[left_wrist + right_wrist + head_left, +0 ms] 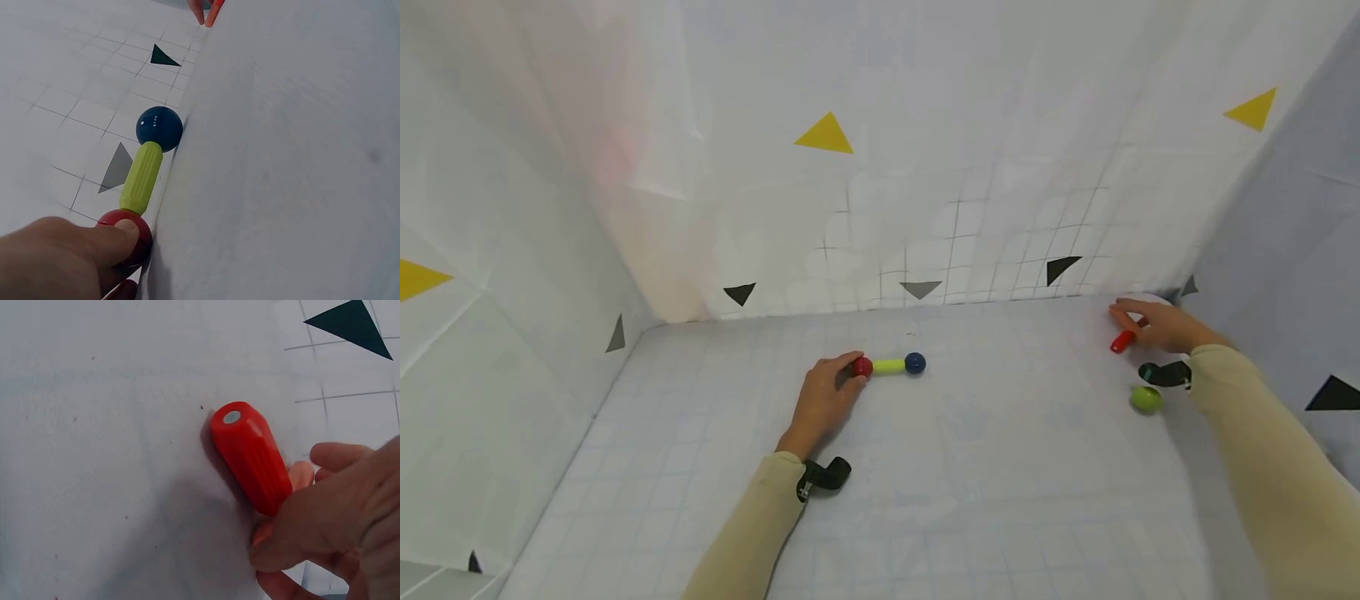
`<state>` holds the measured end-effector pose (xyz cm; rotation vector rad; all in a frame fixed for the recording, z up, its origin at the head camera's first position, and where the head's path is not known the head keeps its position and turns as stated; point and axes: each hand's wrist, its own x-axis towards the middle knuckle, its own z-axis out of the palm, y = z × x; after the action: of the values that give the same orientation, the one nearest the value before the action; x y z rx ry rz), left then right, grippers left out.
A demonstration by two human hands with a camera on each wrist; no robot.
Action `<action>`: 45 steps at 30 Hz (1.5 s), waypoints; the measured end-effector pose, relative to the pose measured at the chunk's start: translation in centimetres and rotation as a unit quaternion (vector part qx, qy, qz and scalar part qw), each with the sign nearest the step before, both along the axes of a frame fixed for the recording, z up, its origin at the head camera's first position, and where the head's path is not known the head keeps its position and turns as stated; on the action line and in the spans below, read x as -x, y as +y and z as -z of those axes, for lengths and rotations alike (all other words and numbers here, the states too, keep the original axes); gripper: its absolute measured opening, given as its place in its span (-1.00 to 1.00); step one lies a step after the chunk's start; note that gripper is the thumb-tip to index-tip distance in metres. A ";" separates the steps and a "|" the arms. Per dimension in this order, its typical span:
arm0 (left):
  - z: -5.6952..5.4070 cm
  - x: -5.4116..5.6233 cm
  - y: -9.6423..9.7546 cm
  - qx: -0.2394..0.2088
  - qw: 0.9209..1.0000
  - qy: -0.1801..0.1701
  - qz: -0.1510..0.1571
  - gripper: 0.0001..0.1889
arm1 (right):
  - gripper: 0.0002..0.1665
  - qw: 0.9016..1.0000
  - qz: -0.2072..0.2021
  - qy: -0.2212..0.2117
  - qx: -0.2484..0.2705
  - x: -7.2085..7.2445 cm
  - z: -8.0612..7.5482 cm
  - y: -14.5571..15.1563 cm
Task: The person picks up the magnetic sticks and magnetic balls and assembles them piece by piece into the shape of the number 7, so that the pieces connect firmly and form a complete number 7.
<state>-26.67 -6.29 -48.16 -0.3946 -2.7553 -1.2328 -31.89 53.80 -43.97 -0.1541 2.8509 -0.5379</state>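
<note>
As the left hand (pixel 823 402) pinches a red ball (pixel 862 367) between its thumb and fingers, the right hand (pixel 1165 327), well apart at the far right of the white surface (pixel 985 467), grips one end of a red rod (pixel 1122 342). The red ball is joined to a yellow-green rod (pixel 889 366) that reaches from the left hand's fingertips toward the right hand, ending in a dark blue ball (pixel 915 363) in the stretch between the two. The left thumb presses on the red ball's side, the gap between thumb and fingers no wider than the ball.

The right hand's thumb and a finger close on the red rod, whose free end, showing a small silvery disc (pixel 232 417), sticks out beyond the grip; whether the rod touches the surface cannot be told. A green ball (pixel 1146 399) lies on the near side of the right hand, just beside the black device (pixel 1167 374) at that wrist. A matching black unit (pixel 829 475) sits on the left wrist, and beige sleeves (pixel 1255 450) cover both arms. Beyond the hands rises a white backdrop (pixel 925 83); on it, a grey triangle (pixel 921 289) appears past the dark blue ball, and a black triangle (pixel 1062 269) to the left of the right hand.
</note>
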 end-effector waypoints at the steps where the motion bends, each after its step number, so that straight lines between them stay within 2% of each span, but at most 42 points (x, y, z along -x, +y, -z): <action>1: 0.0 0.0 0.0 -0.001 1.000 0.000 0.000 -0.53 | -0.24 1.000 0.002 0.001 -0.001 0.1 0.2 0.0; 8: 0.1 0.0 0.0 0.001 1.000 -0.001 -0.005 -0.53 | -0.15 1.000 0.003 0.012 0.011 0.4 0.0 -0.6; 14: -0.1 -0.1 0.1 0.002 1.000 -0.001 -0.006 -0.52 | -0.30 0.999 -0.012 0.031 0.020 0.4 -0.5 -0.9; 22: -0.2 0.1 0.4 -0.005 1.000 0.013 0.005 -0.54 | -0.34 1.000 -0.002 0.023 0.019 0.6 -0.6 -0.1; 24: -0.1 0.2 0.7 -0.005 1.000 0.014 0.010 -0.53 | -0.34 1.000 0.005 0.015 0.016 0.2 -0.6 0.3; 28: -0.1 0.3 1.3 -0.002 1.000 0.013 0.014 -0.53 | -0.28 1.000 0.017 -0.002 0.014 -0.5 -0.7 1.2; 35: -0.4 0.1 1.8 0.001 1.000 0.009 0.021 -0.53 | -0.01 0.999 0.043 -0.022 0.005 -1.0 -0.3 2.0; 45: -0.1 0.1 1.4 0.005 1.000 0.016 0.014 -0.53 | 0.05 0.999 0.051 -0.019 0.003 -1.6 -1.0 0.9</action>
<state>-26.80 -4.92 -48.10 -0.4515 -2.7384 -1.2089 -30.26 54.71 -42.93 0.0009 2.8322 -0.5641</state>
